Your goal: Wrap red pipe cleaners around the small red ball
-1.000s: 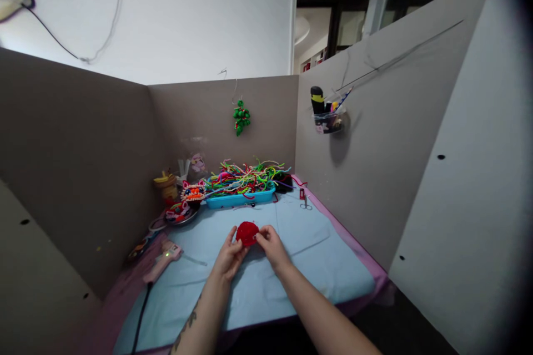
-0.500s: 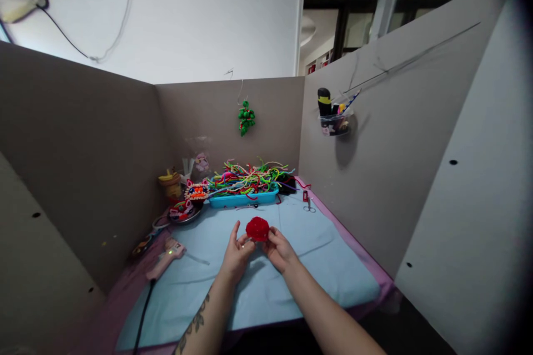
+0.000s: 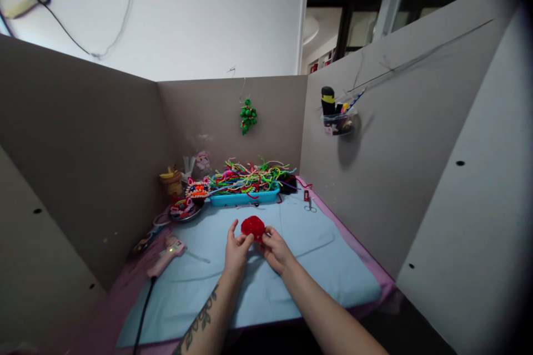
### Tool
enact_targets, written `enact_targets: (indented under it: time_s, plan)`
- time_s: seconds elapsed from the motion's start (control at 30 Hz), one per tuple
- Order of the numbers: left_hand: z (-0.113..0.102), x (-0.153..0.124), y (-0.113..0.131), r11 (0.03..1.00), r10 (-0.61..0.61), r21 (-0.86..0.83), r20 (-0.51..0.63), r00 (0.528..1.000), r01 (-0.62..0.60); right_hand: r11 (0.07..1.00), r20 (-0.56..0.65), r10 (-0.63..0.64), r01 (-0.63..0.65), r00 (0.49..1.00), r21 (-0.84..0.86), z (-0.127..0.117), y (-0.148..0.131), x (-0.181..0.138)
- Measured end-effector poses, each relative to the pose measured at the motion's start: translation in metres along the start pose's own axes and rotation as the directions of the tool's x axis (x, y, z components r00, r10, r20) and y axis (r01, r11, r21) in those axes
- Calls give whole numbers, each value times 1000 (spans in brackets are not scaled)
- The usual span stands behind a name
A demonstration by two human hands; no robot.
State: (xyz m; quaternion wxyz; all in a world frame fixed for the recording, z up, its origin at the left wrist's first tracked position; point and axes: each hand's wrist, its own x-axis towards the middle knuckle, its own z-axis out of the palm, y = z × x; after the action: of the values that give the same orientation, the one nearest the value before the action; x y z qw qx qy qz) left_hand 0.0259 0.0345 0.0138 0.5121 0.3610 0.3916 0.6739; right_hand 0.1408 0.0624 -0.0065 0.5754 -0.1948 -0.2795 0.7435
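Observation:
A small rounded red fuzzy piece (image 3: pixel 252 226), which looks made of pipe cleaners, is held up between both hands above the light blue cloth (image 3: pixel 291 294). My left hand (image 3: pixel 238 248) pinches its lower left edge, thumb in front and index finger raised apart. On the lower right side, my right hand (image 3: pixel 275 248) grips it between thumb and fingers. Its underside is partly hidden by the fingertips. To the left lies a pink glue gun (image 3: pixel 166 258) with a small green light, its black cord running towards the front edge.
Behind the hands stands a blue tray (image 3: pixel 245 198) heaped with colourful pipe cleaners (image 3: pixel 250 177). Small scissors (image 3: pixel 310 206) lie at right. A metal bowl (image 3: pixel 187 216) with pink and red pieces sits at left. Grey partitions surround the table; a tool cup (image 3: pixel 338 123) hangs on the right one.
The red piece has shifted slightly left and turned a little in the fingers. My left thumb now presses against its lower edge. The whole view has moved slightly.

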Motion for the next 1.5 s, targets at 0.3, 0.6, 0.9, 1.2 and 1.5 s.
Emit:
enact_targets:
  time_s: [0.3, 0.6, 0.9, 1.2, 1.5]
  plan:
    - [-1, 6, -7, 999, -40, -30, 10, 999, 40, 988, -87, -113, 103, 990, -114, -2, 2, 4]
    - [-1, 6, 0, 998, -67, -25, -51, 996, 66, 981, -99, -121, 104, 988, -163, 1, 4, 3]
    - [-3, 8, -4, 998, -56, 26, -72, 996, 58, 960, -77, -186, 164, 980, -228, 2, 2, 1]
    - [-3, 6, -2, 999, -11, 33, -38, 999, 12, 860, -10, -314, 280, 949, -426, 2, 3, -1]
    - [-5, 5, -1, 1000, -16, -3, -17, 1000, 15, 626, 96, -408, 354, 908, -695, 4, 5, -5]
